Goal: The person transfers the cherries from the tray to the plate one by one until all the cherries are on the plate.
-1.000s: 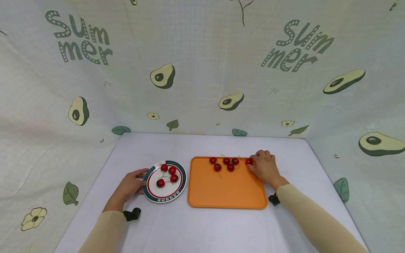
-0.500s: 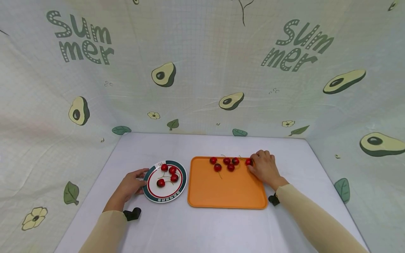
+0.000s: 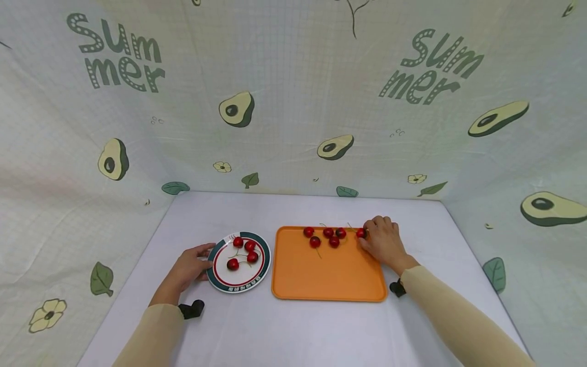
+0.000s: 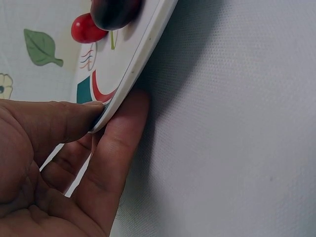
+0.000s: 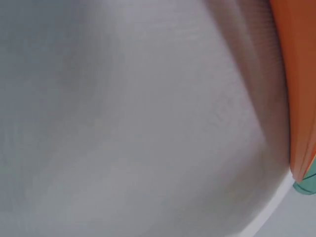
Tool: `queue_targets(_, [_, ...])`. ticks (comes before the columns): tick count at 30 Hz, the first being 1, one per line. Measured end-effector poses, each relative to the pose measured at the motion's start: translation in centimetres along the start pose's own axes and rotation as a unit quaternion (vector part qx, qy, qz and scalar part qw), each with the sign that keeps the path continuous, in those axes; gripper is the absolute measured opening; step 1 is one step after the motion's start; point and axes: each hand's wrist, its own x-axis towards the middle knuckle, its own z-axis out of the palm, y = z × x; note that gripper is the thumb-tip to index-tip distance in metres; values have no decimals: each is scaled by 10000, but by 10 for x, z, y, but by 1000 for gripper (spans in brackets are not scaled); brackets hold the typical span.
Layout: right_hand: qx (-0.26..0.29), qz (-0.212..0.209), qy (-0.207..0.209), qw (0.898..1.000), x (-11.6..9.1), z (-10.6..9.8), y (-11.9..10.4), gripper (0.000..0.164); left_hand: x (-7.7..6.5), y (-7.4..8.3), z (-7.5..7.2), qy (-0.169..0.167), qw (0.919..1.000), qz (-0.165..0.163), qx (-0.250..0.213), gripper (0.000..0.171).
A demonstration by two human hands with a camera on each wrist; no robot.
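Note:
In the head view my left hand (image 3: 190,267) holds the near-left rim of a round white plate (image 3: 220,278) with a green and red border. The left wrist view shows the thumb (image 4: 64,118) on top of the rim and fingers beneath it. Several red cherries (image 3: 233,264) with stems lie on the plate. My right hand (image 3: 384,243) is at the far right corner of an orange tray (image 3: 327,275), thumb and fingertips around a cherry (image 3: 361,233). The right wrist view catches only the tray's side (image 5: 298,94), with the hand out of sight.
More cherries (image 3: 334,242) sit in a loose group along the tray's far edge, left of my right hand. A white cloth (image 3: 257,326) covers the table. Behind and on both sides hangs a printed curtain (image 3: 284,102) with avocados and leaves.
My right hand and the cherry at its fingertips have shifted very slightly to the right. The left hand, plate and tray keep their places.

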Motion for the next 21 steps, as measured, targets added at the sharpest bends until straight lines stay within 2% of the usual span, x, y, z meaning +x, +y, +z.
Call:
queue_targets(11, [-41, -331, 261, 9991, 6, -7, -18, 38, -3, 1, 0, 34, 10000, -8, 62, 63])
queue_targets(21, [100, -850, 561, 9948, 18, -14, -56, 35, -4, 3, 1, 99, 9999, -89, 59, 63])
